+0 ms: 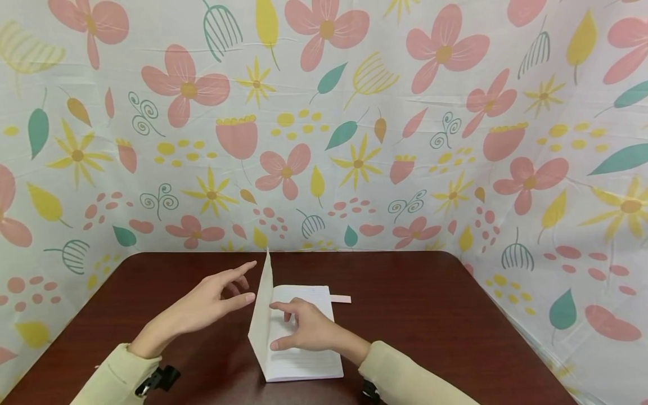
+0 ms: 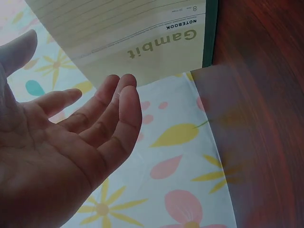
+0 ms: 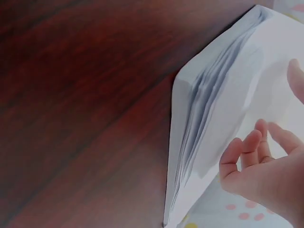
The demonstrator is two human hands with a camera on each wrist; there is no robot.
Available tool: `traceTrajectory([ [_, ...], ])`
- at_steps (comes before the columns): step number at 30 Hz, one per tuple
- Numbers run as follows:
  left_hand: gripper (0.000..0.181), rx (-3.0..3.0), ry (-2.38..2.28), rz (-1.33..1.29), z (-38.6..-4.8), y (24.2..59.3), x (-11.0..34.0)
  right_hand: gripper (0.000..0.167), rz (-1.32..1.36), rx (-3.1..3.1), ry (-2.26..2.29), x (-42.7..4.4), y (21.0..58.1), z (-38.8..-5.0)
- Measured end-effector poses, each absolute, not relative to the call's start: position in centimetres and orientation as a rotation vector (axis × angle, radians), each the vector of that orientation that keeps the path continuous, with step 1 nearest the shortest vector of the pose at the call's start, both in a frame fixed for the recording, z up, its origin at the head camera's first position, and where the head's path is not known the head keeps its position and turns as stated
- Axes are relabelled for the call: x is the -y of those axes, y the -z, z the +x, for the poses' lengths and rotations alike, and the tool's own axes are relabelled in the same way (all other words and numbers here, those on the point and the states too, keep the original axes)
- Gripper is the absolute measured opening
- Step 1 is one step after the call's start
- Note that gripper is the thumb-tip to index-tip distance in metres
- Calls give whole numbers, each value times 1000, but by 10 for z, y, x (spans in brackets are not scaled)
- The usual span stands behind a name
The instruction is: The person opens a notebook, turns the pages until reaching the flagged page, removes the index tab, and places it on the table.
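A notebook (image 1: 324,365) lies on the table with its cover (image 1: 260,329) standing nearly upright along the left side, lined white pages showing. "Gambit" and "NOTEBOOK" read upside down on the outer face of the cover in the left wrist view, beside a dark green spine (image 2: 209,33). To the left of the cover is my left hand (image 1: 202,304), fingers loosely bent and holding nothing. My right hand (image 1: 314,327) is over the open page, index finger pointing at the cover's inner face; whether it touches cannot be told. Fanned page edges (image 3: 190,114) show in the right wrist view.
A pale strip (image 1: 341,299) sticks out from the notebook's right edge. The dark reddish-brown table (image 1: 430,326) extends on both sides. A flower-patterned cloth (image 1: 324,140) hangs behind and beside the table. Each wrist carries a small black device (image 1: 159,379).
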State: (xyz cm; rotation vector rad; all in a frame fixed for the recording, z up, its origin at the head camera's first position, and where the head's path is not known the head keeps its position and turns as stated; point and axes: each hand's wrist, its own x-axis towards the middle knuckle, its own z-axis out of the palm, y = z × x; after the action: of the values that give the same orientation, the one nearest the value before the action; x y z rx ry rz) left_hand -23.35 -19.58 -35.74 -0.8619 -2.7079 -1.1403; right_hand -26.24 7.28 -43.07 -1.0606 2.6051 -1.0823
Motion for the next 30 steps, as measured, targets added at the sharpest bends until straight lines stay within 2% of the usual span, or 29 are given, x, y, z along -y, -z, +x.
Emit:
traceTrajectory([
  [9, 69, 2721, 1115, -845, -231, 360, 205, 88, -999, -2671, 856, -68, 430, -256],
  [25, 60, 2793, 1071, -743, -226, 372, 230, 88, -928, -2721, 687, -65, 428, -252],
  [30, 64, 2830, 1051, -720, -225, 377, 237, 88, -920, -2716, 709, -72, 428, -253],
])
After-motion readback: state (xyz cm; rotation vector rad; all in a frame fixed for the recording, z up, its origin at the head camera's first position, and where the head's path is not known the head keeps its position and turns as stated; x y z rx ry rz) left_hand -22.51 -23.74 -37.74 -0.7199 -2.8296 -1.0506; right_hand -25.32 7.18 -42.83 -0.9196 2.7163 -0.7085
